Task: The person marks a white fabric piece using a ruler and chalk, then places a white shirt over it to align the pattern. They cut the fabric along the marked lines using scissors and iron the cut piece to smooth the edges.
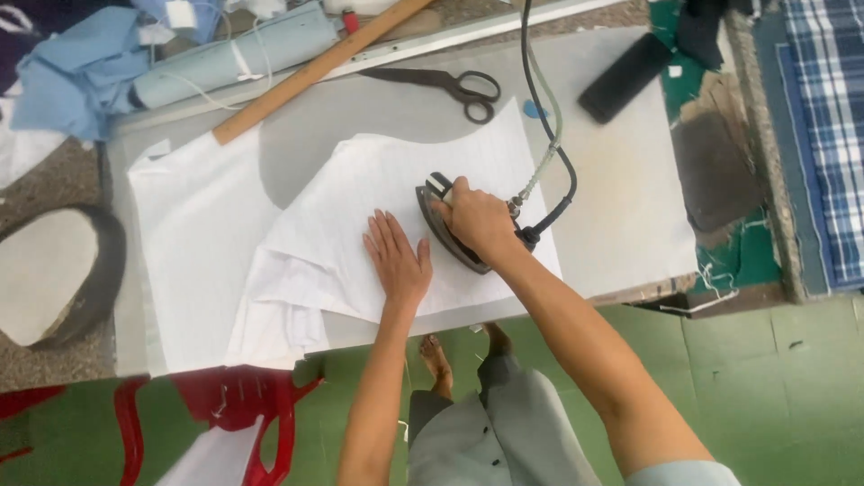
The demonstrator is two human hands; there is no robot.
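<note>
A grey pressing table (621, 171) stands over a green floor, spread with white fabric pieces (351, 207). At far left, blue cloth (76, 72) lies bundled beside a wooden ruler (315, 67); black scissors (454, 87) rest near the table's far edge. Your left hand (396, 256) lies flat, fingers spread, pressing the fabric just beside the iron (447, 225). Your right hand (477, 219) is closed around the iron's handle, the iron sitting on the fabric, its dark cord (544, 99) trailing away upward.
</note>
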